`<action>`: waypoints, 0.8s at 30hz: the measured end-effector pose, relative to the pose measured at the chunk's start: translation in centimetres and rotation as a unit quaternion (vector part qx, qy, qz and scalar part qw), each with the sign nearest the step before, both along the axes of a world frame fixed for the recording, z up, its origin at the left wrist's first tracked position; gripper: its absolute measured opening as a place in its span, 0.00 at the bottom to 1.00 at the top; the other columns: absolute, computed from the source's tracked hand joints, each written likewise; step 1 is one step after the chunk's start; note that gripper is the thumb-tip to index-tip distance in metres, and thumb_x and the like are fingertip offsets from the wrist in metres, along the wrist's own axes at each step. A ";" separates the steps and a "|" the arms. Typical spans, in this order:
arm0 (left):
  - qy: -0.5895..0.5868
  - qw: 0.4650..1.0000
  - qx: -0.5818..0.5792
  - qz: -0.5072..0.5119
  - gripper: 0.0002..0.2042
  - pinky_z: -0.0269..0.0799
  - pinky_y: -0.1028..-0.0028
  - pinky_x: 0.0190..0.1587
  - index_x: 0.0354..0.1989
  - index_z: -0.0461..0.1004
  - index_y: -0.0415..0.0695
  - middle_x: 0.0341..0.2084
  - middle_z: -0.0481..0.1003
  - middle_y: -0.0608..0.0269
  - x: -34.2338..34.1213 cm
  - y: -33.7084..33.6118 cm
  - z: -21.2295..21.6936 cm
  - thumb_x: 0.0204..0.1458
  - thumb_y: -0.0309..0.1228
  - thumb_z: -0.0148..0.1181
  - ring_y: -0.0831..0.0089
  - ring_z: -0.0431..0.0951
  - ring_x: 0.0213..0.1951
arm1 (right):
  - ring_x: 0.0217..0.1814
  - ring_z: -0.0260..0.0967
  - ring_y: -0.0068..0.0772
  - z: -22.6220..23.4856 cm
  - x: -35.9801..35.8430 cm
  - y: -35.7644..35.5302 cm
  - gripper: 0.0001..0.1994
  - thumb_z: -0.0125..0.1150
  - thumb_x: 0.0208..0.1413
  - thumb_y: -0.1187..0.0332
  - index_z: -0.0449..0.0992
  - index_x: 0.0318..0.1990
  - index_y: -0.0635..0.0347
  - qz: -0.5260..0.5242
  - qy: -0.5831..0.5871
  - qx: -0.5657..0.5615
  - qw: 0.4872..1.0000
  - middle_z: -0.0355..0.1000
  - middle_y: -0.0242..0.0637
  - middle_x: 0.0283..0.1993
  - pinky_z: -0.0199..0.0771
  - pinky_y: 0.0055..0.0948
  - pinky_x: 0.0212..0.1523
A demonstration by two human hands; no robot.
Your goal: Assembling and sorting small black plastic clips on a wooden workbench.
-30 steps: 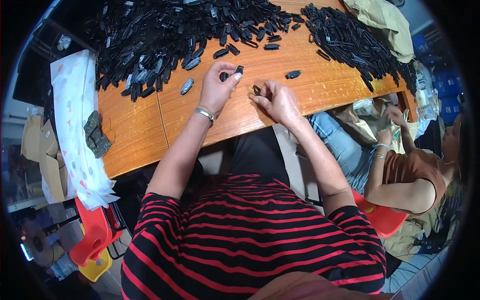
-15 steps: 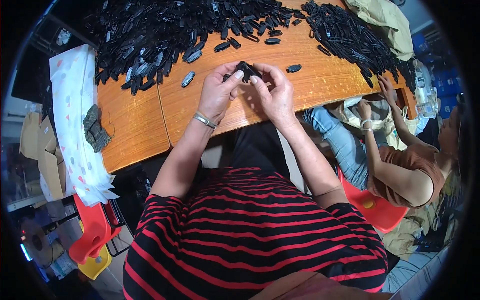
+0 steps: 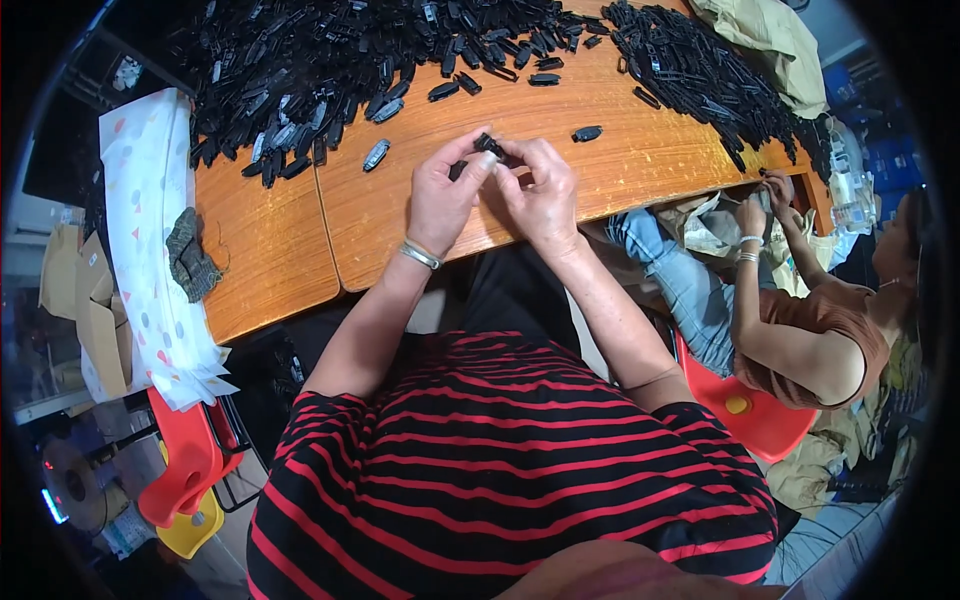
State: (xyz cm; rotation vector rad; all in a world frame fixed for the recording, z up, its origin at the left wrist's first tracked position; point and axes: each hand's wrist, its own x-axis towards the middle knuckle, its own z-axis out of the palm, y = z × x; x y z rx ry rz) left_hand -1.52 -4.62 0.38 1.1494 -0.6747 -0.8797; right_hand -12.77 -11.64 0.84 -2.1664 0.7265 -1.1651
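Head view: bare left hand (image 3: 445,195) pinches a small black plastic-looking piece (image 3: 488,143) between thumb and fingertips; bare right hand (image 3: 543,195) pinches its right side, over the orange-brown wood-grain table (image 3: 270,240). Judged best: left grip steady, right fingertips pressing lightly and squarely; brands, labels, writing: none legible on the piece.

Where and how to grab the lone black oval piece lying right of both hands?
Likely pinch the oval piece across its middle, on the two long edges, from above. It looks slim and lies flat on the table, long axis roughly left to right, apart from the pile. The right hand is nearer, but it's at the small black part.
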 end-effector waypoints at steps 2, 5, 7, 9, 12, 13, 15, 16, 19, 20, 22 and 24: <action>-0.099 0.994 -0.036 0.018 0.11 0.63 0.88 0.25 0.47 0.74 0.40 0.33 0.76 0.70 -0.3 0.3 -0.5 0.56 0.26 0.55 0.90 0.70 0.29 | 0.30 0.73 0.34 -0.8 0.0 0.4 0.16 0.68 0.41 0.76 0.73 0.41 0.63 0.003 0.006 -0.054 0.999 0.70 0.41 0.33 0.74 0.24 0.27; -0.031 0.999 -0.027 -0.008 0.10 0.63 0.88 0.25 0.46 0.73 0.40 0.32 0.75 0.70 0.0 0.6 -0.6 0.59 0.28 0.52 0.89 0.70 0.28 | 0.29 0.72 0.36 -0.5 0.2 0.6 0.21 0.69 0.42 0.74 0.69 0.46 0.62 -0.017 -0.014 -0.080 0.997 0.69 0.42 0.34 0.73 0.27 0.28; -0.016 0.999 -0.028 -0.028 0.10 0.62 0.88 0.23 0.41 0.73 0.41 0.30 0.75 0.70 0.4 0.9 -0.2 0.61 0.32 0.48 0.89 0.70 0.26 | 0.31 0.73 0.37 -0.7 0.3 1.3 0.24 0.69 0.44 0.71 0.66 0.50 0.62 -0.030 -0.008 -0.057 0.998 0.70 0.43 0.34 0.74 0.30 0.31; 0.021 0.996 -0.027 -0.088 0.12 0.57 0.90 0.22 0.39 0.72 0.42 0.28 0.75 0.69 0.5 1.5 0.7 0.63 0.36 0.44 0.90 0.66 0.22 | 0.32 0.74 0.36 -1.1 0.2 2.4 0.23 0.68 0.47 0.69 0.66 0.51 0.62 0.085 0.052 0.144 0.985 0.71 0.43 0.33 0.74 0.31 0.32; 0.025 0.995 -0.021 -0.095 0.13 0.60 0.89 0.21 0.34 0.71 0.44 0.25 0.73 0.70 1.3 2.8 1.4 0.62 0.39 0.45 0.88 0.70 0.23 | 0.32 0.74 0.34 -0.6 0.9 4.0 0.22 0.65 0.50 0.69 0.65 0.51 0.62 0.092 0.006 0.094 0.991 0.71 0.42 0.32 0.74 0.29 0.30; 0.032 0.994 -0.016 -0.100 0.13 0.60 0.89 0.20 0.35 0.71 0.43 0.25 0.73 0.70 1.6 3.2 1.7 0.63 0.39 0.44 0.88 0.70 0.23 | 0.31 0.73 0.34 -0.4 1.2 4.4 0.22 0.65 0.50 0.69 0.65 0.51 0.62 0.107 -0.017 0.131 0.985 0.70 0.41 0.31 0.73 0.30 0.30; 0.063 0.993 -0.022 -0.093 0.13 0.61 0.89 0.20 0.34 0.71 0.44 0.24 0.73 0.70 2.0 4.7 1.8 0.62 0.39 0.45 0.87 0.70 0.22 | 0.28 0.70 0.33 -0.2 2.0 5.6 0.22 0.66 0.49 0.67 0.65 0.50 0.60 0.111 0.004 0.096 0.989 0.68 0.38 0.29 0.71 0.31 0.30; 0.060 0.997 0.003 -0.053 0.13 0.59 0.88 0.19 0.33 0.71 0.44 0.22 0.72 0.70 2.3 5.7 1.7 0.62 0.39 0.45 0.87 0.68 0.20 | 0.28 0.70 0.34 -0.1 2.1 6.0 0.23 0.67 0.48 0.65 0.65 0.50 0.59 0.155 0.037 0.121 0.980 0.68 0.38 0.29 0.71 0.31 0.30; 0.024 0.987 0.149 -0.060 0.16 0.55 0.85 0.18 0.30 0.70 0.42 0.18 0.70 0.68 5.9 12.0 2.8 0.62 0.40 0.43 0.85 0.63 0.16 | 0.30 0.71 0.37 0.2 1.1 4.2 0.23 0.68 0.46 0.62 0.69 0.50 0.55 0.263 0.130 0.116 0.949 0.70 0.38 0.30 0.71 0.31 0.32; -0.101 0.975 0.193 -0.051 0.17 0.51 0.84 0.17 0.27 0.69 0.43 0.16 0.69 0.68 7.0 14.6 3.1 0.62 0.41 0.43 0.86 0.59 0.14 | 0.31 0.71 0.39 -0.4 0.6 3.1 0.20 0.68 0.46 0.63 0.72 0.47 0.55 0.235 0.132 0.064 0.961 0.70 0.39 0.31 0.72 0.32 0.33; -0.252 0.903 0.340 -0.074 0.16 0.56 0.80 0.19 0.27 0.71 0.41 0.17 0.70 0.67 9.5 19.9 3.3 0.62 0.38 0.44 0.82 0.64 0.17 | 0.34 0.72 0.42 -1.5 -1.4 -0.9 0.15 0.67 0.46 0.65 0.75 0.43 0.55 0.129 0.137 -0.032 0.982 0.72 0.40 0.34 0.73 0.35 0.35; -0.450 0.797 0.394 -0.081 0.10 0.67 0.74 0.32 0.33 0.75 0.37 0.23 0.75 0.59 10.8 25.9 3.7 0.55 0.32 0.54 0.71 0.74 0.27 | 0.36 0.72 0.44 -1.1 -3.9 -5.3 0.13 0.65 0.46 0.68 0.77 0.41 0.55 -0.007 0.185 -0.079 0.980 0.72 0.42 0.37 0.74 0.36 0.37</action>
